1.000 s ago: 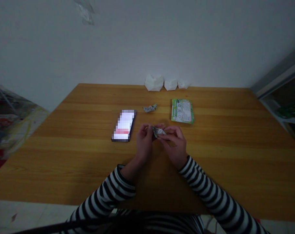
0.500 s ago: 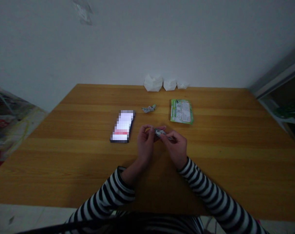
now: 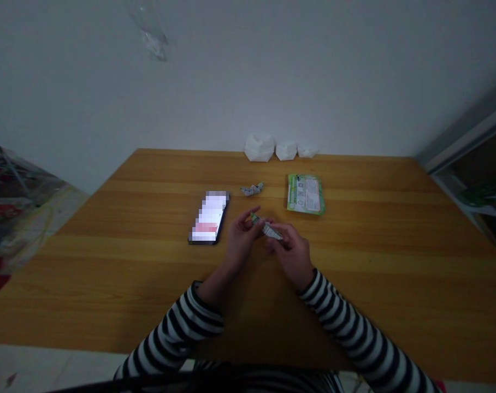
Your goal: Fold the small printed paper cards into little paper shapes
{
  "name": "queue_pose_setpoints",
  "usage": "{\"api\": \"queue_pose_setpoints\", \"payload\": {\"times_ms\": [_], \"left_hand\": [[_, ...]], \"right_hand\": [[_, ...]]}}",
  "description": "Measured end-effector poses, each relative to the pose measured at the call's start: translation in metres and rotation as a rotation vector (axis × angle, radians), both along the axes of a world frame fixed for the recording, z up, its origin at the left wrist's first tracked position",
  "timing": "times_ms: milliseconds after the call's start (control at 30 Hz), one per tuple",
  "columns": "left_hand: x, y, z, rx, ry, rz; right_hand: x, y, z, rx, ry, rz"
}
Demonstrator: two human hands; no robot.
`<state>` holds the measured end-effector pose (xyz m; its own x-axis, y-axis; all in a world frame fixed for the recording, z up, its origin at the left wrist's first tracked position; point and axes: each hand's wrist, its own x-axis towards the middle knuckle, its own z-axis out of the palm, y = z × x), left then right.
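Between both hands is a small folded piece of printed paper (image 3: 271,231), whitish with dark marks and a green end. My left hand (image 3: 240,240) pinches its left, green end between thumb and fingers. My right hand (image 3: 294,252) grips the right end, its fingers partly hidden behind the paper. Just beyond them a similar small folded paper piece (image 3: 252,189) lies on the table. Left of my left hand, a phone (image 3: 209,217) lies face up with its screen lit and blurred out.
A green and white printed packet (image 3: 305,194) lies flat beyond my right hand. Several white crumpled paper pieces (image 3: 259,148) stand along the back edge of the wooden table (image 3: 108,262), against the wall. A clear plastic scrap (image 3: 153,45) hangs on the wall.
The folded paper has turned in my hands, so its green end and printed side now show. Both hands shifted their fingers slightly. The whole view tilted up a little.
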<state>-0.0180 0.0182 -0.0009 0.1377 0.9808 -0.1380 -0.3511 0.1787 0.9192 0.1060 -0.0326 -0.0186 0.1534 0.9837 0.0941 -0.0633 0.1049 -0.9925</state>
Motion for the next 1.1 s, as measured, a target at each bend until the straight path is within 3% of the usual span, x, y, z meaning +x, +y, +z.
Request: {"api": "queue_pose_setpoints", "payload": {"times_ms": [233, 333, 467, 533, 667, 767, 867, 967, 1100], "left_hand": [[0.000, 0.002, -0.003, -0.013, 0.032, -0.138], [-0.001, 0.002, 0.002, 0.056, 0.055, -0.178], [-0.014, 0.010, 0.011, 0.161, 0.071, -0.348], [-0.023, 0.016, 0.013, 0.266, 0.182, -0.420], [-0.034, 0.021, 0.013, 0.510, 0.497, -0.417], [-0.034, 0.019, 0.010, 0.571, 0.592, -0.381], [-0.028, 0.015, 0.006, 0.514, 0.596, -0.311], [-0.018, 0.009, 0.006, 0.318, 0.473, -0.213], [-0.006, 0.002, 0.011, 0.080, 0.301, -0.193]], "right_hand": [[0.006, 0.006, -0.003, -0.001, 0.115, 0.008], [0.008, 0.007, -0.003, 0.016, 0.074, 0.025], [0.016, 0.007, -0.001, 0.030, -0.032, 0.053], [0.021, 0.008, 0.000, 0.034, -0.078, 0.067], [0.031, 0.011, 0.000, 0.057, -0.147, 0.101], [0.033, 0.011, 0.001, 0.103, -0.220, 0.089], [0.030, 0.008, 0.003, 0.105, -0.225, 0.026], [0.024, 0.006, 0.005, 0.080, -0.133, -0.039], [0.017, 0.006, 0.005, 0.032, -0.006, -0.069]]}}
